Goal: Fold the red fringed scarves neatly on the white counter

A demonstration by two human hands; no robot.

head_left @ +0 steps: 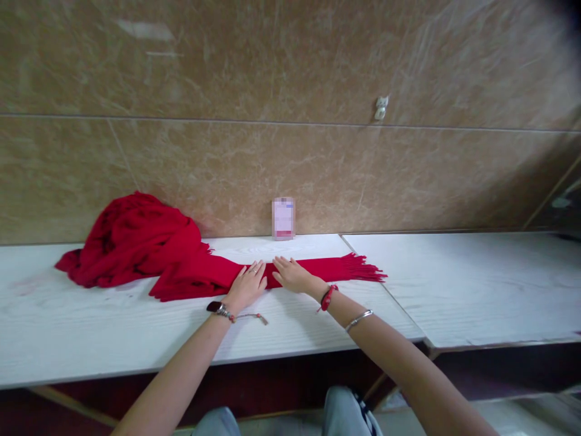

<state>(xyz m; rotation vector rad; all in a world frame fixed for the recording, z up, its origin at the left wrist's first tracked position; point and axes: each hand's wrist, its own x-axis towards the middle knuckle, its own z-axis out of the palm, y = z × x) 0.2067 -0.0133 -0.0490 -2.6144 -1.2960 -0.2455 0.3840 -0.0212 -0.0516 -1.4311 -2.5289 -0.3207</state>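
A red scarf [327, 267] lies across the white table, its right part laid out as a flat strip that ends in a fringe. Its left part is heaped in a loose pile against the wall. My left hand [248, 283] rests flat on the strip, fingers stretched out. Just right of it, my right hand [290, 274] also lies flat on the cloth, open. The two hands are close together but apart, and neither grips the fabric.
Behind the scarf, a small card-like item [284, 219], blurred out, stands against the brown tiled wall [227, 163]. The white table [136, 333] meets a second white tabletop [476, 284] at a seam on the right. A small white figure [381, 108] is on the wall.
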